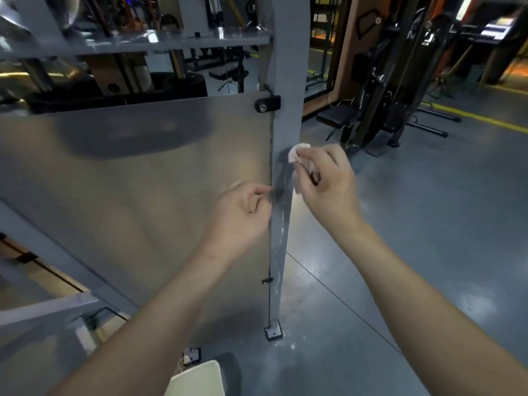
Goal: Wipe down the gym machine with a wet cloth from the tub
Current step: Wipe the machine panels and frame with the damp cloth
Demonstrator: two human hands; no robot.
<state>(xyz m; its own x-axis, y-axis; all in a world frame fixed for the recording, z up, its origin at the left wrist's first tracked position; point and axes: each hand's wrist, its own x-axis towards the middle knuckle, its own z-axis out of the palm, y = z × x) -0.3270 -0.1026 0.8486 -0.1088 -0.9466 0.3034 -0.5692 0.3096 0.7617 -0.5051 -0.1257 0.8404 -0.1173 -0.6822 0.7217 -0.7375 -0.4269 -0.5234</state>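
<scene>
Head view: crumpled white cloth (298,153) gripped in curled fingers of right hand (324,181), pressed against grey post (281,244) of gym machine, at one o'clock from left hand (243,211). Left fingers curled tight, nothing seen in them, tips touching seam between post and metal panel (137,190). Cream tub (197,380) at six o'clock, low on floor (428,230).
</scene>
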